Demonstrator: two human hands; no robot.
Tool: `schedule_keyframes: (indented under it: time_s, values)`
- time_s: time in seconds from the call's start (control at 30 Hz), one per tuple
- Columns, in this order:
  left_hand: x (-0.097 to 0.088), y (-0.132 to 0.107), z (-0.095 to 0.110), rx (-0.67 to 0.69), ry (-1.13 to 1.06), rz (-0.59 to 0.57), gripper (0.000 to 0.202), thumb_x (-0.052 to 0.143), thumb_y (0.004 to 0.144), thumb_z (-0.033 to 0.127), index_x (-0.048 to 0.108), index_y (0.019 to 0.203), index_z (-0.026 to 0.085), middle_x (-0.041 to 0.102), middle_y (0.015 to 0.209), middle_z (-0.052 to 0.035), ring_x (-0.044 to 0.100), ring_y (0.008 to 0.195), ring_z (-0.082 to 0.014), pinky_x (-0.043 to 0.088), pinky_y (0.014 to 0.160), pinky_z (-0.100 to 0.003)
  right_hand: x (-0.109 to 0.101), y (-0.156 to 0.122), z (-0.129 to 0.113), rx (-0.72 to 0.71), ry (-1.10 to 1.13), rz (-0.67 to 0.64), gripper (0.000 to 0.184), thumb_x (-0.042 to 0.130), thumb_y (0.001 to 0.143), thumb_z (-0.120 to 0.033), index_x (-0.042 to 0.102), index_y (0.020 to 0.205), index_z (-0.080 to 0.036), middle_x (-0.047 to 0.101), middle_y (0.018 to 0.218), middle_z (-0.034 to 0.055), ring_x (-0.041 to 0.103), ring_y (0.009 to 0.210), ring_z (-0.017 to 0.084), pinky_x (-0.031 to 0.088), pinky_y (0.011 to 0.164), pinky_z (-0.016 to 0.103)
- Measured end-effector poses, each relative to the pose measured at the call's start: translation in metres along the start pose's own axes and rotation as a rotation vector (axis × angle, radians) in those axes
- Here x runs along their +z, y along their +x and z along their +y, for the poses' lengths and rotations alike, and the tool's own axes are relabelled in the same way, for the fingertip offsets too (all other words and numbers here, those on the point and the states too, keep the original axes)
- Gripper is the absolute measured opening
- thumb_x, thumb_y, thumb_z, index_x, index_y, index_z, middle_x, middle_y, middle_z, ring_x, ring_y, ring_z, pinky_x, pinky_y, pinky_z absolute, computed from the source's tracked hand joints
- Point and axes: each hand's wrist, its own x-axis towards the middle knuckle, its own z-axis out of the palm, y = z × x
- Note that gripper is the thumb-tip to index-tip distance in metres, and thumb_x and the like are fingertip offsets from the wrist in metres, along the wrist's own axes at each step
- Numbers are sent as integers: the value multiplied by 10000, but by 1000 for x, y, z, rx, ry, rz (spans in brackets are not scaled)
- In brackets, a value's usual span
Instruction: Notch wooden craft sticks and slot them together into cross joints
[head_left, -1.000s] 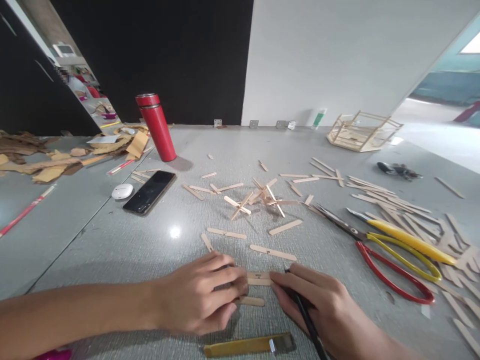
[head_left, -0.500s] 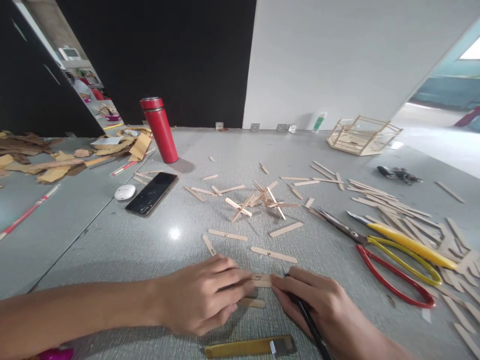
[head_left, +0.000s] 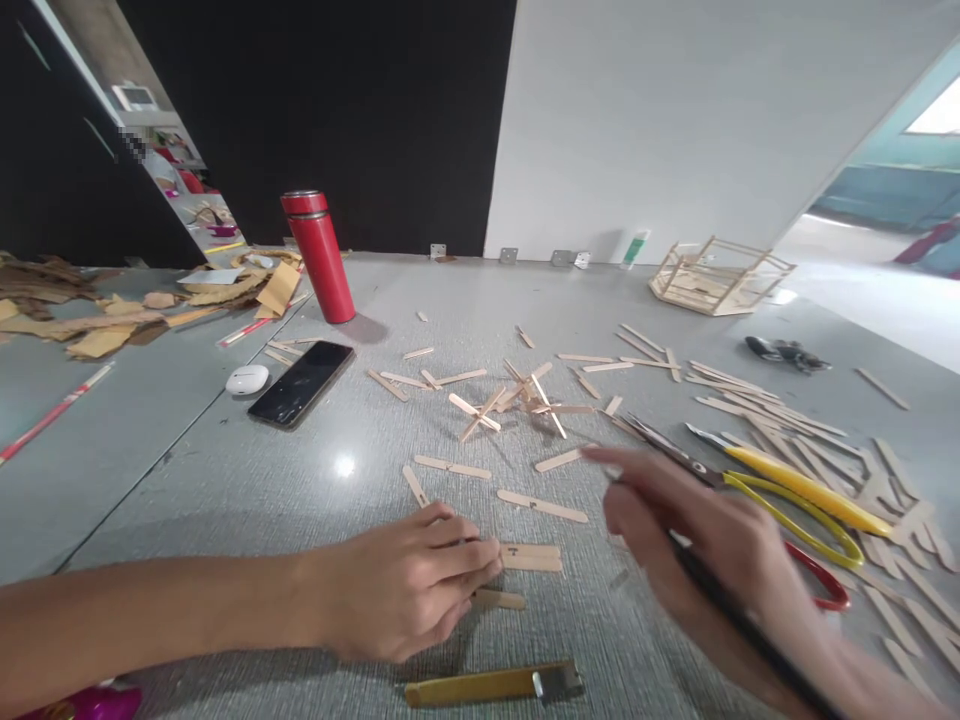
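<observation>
My left hand [head_left: 409,590] rests on the grey table, its fingers pressed down on the left end of two short wooden sticks [head_left: 531,557] lying side by side. Another short stick piece [head_left: 501,600] pokes out under its fingertips. My right hand [head_left: 701,545] hovers above the table to the right, blurred by motion, with a thin black pen [head_left: 739,625] held in its fingers. It is near the shut blades of the yellow-and-red-handled scissors [head_left: 787,500].
A yellow utility knife [head_left: 491,686] lies at the near edge. Loose craft sticks [head_left: 517,395] are strewn over the middle and right. A red flask [head_left: 319,255], black phone [head_left: 301,384], white earbud case [head_left: 247,379], cardboard scraps [head_left: 112,320] and a stick-frame model [head_left: 716,275] sit farther back.
My right hand has lifted off the two sticks and moved up and to the right with the pen. My left hand stays on the sticks.
</observation>
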Motion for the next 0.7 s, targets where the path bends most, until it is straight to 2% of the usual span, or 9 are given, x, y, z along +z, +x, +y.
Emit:
schedule_keyframes:
  time_s: [0.07,0.1,0.2,0.27,0.37,0.5,0.7]
  values:
    - [0,1,0,11,20,2,327,496,1006,123,624,1280,-1,678,1310,-167,599,1094,-271,485,975,-417,-10,9,-4,131,64,74,133,509,1041,-342,557,1141,-269,610,617,-50,514,434,126,399,390,234]
    - [0,1,1,15,34,1,327,498,1005,121,625,1279,-3,677,1310,-168,600,1095,-274,485,973,-420,-12,13,-5,145,86,49,92,509,1042,-352,559,1067,-279,615,617,-47,529,437,128,405,389,236]
    - [1,1,2,19,61,3,330,509,1004,131,628,1276,-13,683,1293,-163,601,1093,-279,486,974,-425,-9,19,-6,-23,67,-116,223,534,1030,-330,608,830,-266,632,640,-5,585,517,156,454,482,278]
    - [1,1,3,18,60,16,329,522,1003,144,635,1267,-16,690,1275,-162,601,1091,-279,489,972,-421,0,17,-3,-135,67,-227,269,492,1048,-290,663,843,-247,677,743,35,642,647,184,491,597,309]
    - [1,1,3,22,68,37,327,545,994,151,640,1260,-12,693,1268,-165,605,1090,-281,493,957,-417,13,10,4,-102,76,-345,210,503,1051,-276,697,998,-218,690,875,55,648,738,182,491,661,313]
    - [1,0,3,8,76,18,334,559,993,163,642,1278,10,697,1262,-150,618,1082,-276,490,954,-421,22,1,14,-23,76,-524,163,619,995,-274,671,856,-209,644,812,15,573,670,144,452,616,289]
    - [0,-1,3,2,74,8,363,546,999,172,617,1314,7,689,1277,-178,614,1104,-280,480,975,-419,25,-4,25,27,82,-498,119,612,971,-261,660,864,-237,658,799,0,561,668,150,448,611,294]
